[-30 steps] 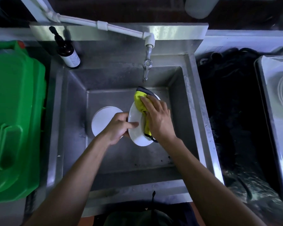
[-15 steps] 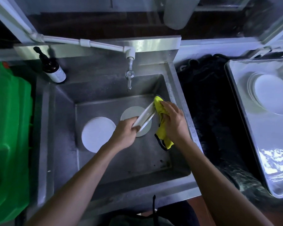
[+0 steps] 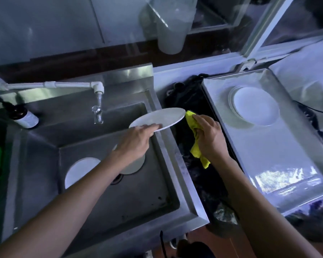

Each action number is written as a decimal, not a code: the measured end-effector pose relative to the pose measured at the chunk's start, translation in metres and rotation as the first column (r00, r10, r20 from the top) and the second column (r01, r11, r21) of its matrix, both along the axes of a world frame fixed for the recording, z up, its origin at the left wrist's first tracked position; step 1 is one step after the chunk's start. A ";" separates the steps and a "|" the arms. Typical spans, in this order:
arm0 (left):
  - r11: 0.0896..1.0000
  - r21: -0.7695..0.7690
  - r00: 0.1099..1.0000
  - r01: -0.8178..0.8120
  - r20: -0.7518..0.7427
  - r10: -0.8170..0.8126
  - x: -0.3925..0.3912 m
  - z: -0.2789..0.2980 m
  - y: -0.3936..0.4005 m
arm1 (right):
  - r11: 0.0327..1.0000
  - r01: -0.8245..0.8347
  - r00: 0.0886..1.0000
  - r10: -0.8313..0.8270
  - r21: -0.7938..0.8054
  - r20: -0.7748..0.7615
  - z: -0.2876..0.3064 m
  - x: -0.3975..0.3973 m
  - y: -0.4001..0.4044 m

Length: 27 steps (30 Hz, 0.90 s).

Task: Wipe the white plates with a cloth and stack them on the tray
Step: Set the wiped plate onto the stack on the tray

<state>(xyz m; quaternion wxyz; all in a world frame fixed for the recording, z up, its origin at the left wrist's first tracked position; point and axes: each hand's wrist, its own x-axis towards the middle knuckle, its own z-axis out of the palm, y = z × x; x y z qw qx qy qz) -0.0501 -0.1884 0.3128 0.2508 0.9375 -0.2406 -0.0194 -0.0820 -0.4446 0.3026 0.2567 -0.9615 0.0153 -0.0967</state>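
The left hand [image 3: 136, 138] pinches a white plate [image 3: 158, 119] by its near rim, fingers on top and thumb hidden below, holding it nearly level in the middle of the frame above the right rim of the steel sink [image 3: 177, 164]. The right hand [image 3: 210, 135] is closed around a bunched yellow cloth [image 3: 195, 135], whose upper end sits just beside the plate's right edge. The risk I see is the one-sided hold: gripped at a single edge, the plate could tip or slip, and it would strike the sink rim or the dark counter [image 3: 190, 101] on its way to the metal tray [image 3: 280, 164] at right. The stack of white plates [image 3: 254, 106] in the tray's upper part is another hazard, since a careless landing could chip or shift it. 2 more plates [image 3: 80, 171] lie in the basin at lower left, one partly hidden by the left arm. A tap [image 3: 98, 101] and brown bottle [image 3: 21, 116] stand behind the sink; the room is dim, with window glass above.
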 end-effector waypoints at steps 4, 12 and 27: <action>0.997 0.069 0.993 0.047 0.104 -0.054 0.010 0.018 -0.060 | 0.997 0.068 0.997 -0.069 0.026 0.023 0.011 -0.007 -0.053; 0.967 0.210 0.962 0.144 0.200 -0.187 0.035 0.031 -0.184 | 0.980 0.193 0.981 -0.194 0.054 0.028 0.018 -0.031 -0.163; 0.874 0.402 0.921 0.271 0.155 -0.357 0.066 -0.007 -0.370 | 0.919 0.392 0.919 -0.389 0.048 -0.061 -0.016 -0.066 -0.279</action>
